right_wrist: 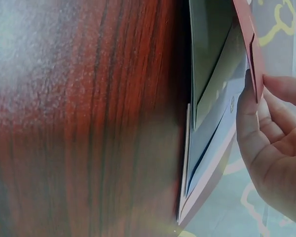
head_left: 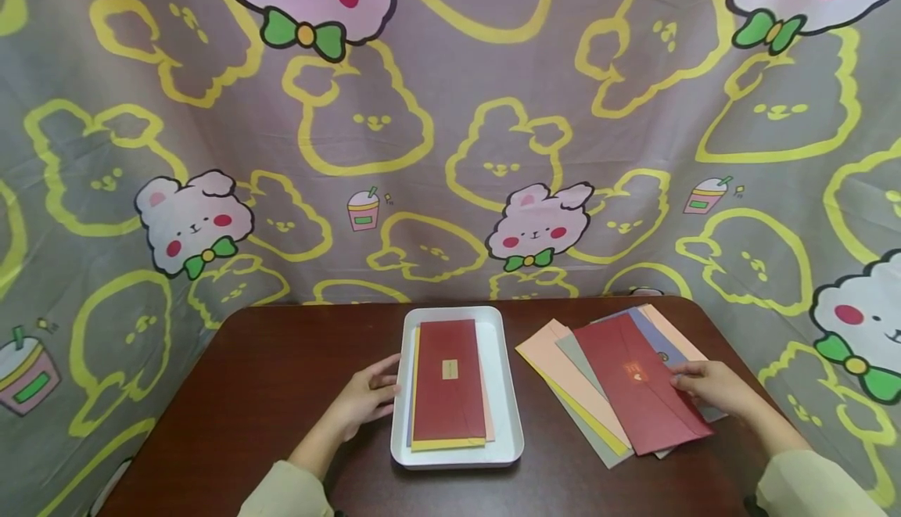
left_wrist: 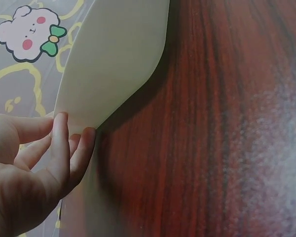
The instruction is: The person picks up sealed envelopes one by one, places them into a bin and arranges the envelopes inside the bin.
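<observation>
A white tray holds a red envelope with a small gold label, lying over yellow, pink and blue edges of others. My left hand grips the tray's left side, thumb at the rim and fingertips against the outer wall. To the right, my right hand pinches the long right edge of a dark red envelope, thumb above and fingers beneath. The right wrist view shows this red envelope raised at that edge above the grey and blue envelopes.
Fanned beneath the held one are a peach envelope, a yellow strip, grey-green ones and a blue one. The brown table has a patterned cloth hanging behind it.
</observation>
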The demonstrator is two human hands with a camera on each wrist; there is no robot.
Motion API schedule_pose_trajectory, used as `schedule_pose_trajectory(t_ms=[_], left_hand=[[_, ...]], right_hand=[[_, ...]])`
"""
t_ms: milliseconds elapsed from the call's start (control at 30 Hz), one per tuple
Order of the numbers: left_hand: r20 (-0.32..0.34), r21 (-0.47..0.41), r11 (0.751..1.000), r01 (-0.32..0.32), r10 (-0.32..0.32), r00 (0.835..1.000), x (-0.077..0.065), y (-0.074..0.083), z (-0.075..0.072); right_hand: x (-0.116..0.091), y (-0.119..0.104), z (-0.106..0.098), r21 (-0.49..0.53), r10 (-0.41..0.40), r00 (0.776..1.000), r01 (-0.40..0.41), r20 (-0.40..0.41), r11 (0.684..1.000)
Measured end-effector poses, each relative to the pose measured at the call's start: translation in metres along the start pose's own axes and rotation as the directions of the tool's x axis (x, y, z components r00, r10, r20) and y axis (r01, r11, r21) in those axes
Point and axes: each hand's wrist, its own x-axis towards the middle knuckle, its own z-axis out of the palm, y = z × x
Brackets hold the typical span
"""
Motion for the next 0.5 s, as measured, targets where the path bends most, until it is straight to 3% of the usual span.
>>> schedule_pose_trajectory(t_ms=[267, 500], left_hand=[[0.002, 0.005, 1.0, 0.001, -0.001, 1.0, -0.0009, -0.0005, -0.0002], [0.016, -0.017, 1.0, -0.011, 0.011, 1.0, -0.0014, -0.0014, -0.0014]], right_hand=[[-0.0039, -0.0057, 0.0017, 0.098, -0.018, 1.0, 0.017, 0.009, 0.995], [-0.0083, -0.0078, 0.0035, 0.246, -0.035, 0.999, 0.027, 0.032, 0.969]])
